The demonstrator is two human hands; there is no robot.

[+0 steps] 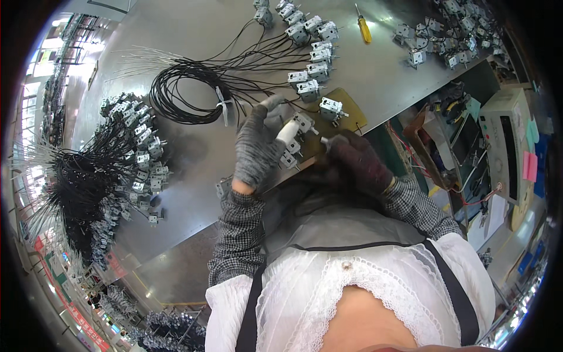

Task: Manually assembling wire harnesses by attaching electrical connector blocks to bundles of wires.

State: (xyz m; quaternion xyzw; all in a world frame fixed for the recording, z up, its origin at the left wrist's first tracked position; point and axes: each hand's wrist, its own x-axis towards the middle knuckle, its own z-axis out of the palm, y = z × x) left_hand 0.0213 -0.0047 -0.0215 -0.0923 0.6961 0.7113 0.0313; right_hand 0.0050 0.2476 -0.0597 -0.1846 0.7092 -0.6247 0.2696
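Observation:
In a grey knit glove, my left hand [258, 144] has its fingers apart. Its white-covered thumb rests against a small metal mechanism [302, 123] at the table's near edge, with similar mechanisms just below. My right hand [359, 163], in a dark red glove, is closed just to the right of these; a small pale tip pokes out of its fingers, and what it belongs to is hidden. Beyond the hands, one mechanism [332, 110] sits on a yellow-brown pad [350, 120]. Black cables [187, 111] run from several mechanisms into a coil bound with a white tie.
A large bundle of cabled mechanisms [88, 182] lies at the left of the metal table [193, 182]. Loose mechanisms [457, 35] are heaped at the far right, near a yellow-handled screwdriver [364, 28]. Beyond the right edge stand an open box [425, 141] and a beige instrument [504, 141].

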